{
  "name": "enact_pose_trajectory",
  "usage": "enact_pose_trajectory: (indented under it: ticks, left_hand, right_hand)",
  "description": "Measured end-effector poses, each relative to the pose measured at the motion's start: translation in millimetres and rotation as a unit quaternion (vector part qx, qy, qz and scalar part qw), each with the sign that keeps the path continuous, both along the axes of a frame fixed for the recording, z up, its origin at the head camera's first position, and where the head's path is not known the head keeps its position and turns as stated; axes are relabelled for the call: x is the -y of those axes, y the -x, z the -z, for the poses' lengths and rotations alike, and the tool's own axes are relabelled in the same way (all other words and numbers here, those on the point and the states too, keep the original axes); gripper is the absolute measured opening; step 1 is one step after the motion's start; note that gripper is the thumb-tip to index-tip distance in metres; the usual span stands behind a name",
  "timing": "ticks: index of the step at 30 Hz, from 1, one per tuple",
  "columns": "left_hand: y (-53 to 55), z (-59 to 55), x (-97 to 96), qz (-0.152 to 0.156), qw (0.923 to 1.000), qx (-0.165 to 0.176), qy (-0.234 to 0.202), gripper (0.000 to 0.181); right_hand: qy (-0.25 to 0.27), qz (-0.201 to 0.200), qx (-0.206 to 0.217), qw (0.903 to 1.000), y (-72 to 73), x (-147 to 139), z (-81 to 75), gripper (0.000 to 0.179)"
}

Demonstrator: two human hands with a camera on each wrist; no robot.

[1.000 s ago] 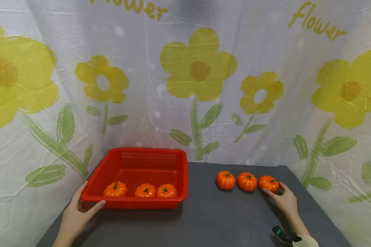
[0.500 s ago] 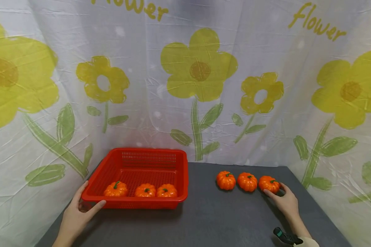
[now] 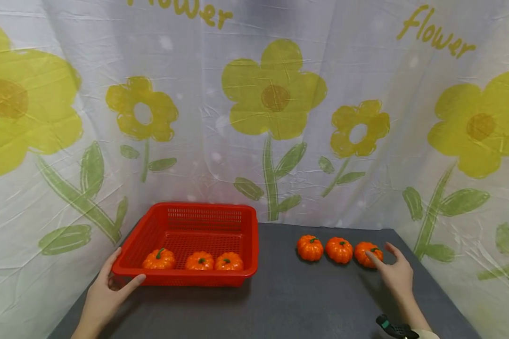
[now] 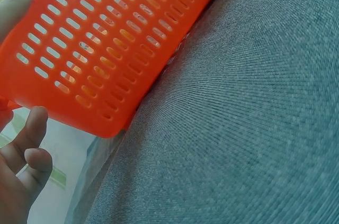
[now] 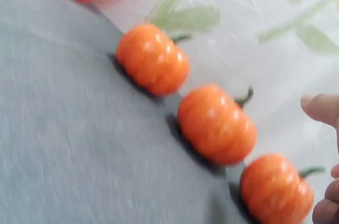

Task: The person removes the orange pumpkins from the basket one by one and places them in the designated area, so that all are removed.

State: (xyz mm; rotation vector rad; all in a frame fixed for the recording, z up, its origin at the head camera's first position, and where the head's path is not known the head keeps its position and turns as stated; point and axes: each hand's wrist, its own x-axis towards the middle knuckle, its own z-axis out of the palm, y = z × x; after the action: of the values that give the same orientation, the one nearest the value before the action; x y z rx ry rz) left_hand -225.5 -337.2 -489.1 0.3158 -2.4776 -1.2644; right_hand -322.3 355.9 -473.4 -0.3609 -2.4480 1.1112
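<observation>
At the left of the head view my left hand (image 3: pixel 103 296) holds the near left corner of a red plastic basket (image 3: pixel 182 278), thumb along the front rim. The left wrist view shows the thumb against the basket's slotted wall (image 4: pixel 100 33), with other fingers around the corner. Three small orange pumpkins with green stems lie in the basket, among them a pumpkin (image 3: pixel 159 260) nearest that hand. My right hand (image 3: pixel 398 277) hovers, fingers apart and holding nothing, beside the rightmost pumpkin (image 3: pixel 362 256) of a row of three on the table. Its thumb overlaps that pumpkin in the head view.
The row's middle pumpkin (image 3: pixel 338 249) and left pumpkin (image 3: pixel 309 248) sit close together near the back edge. A grey tabletop (image 3: pixel 280 301) lies under everything. A white flower-printed curtain (image 3: pixel 203 155) encloses the back and sides.
My right hand has let go of the rightmost pumpkin and drawn slightly back and up, its fingers spread wider. The left hand, basket and pumpkins have stayed in place.
</observation>
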Motion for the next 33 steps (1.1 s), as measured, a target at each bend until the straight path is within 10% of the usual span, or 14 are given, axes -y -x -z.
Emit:
enact_pose_trajectory:
  ticks: [11, 33]
  left_hand:
    - [2.3, -0.6, 0.5, 0.001, 1.0, 0.008, 0.005, 0.108]
    - [-0.3, -0.3, -0.1, 0.001, 1.0, -0.003, 0.002, 0.106]
  right_hand:
    - [0.018, -0.108, -0.041, 0.9931, 0.5, 55.4, -22.6, 0.07]
    - [0.091, -0.254, -0.047, 0.9617, 19.5, 148.9, -12.2, 0.069]
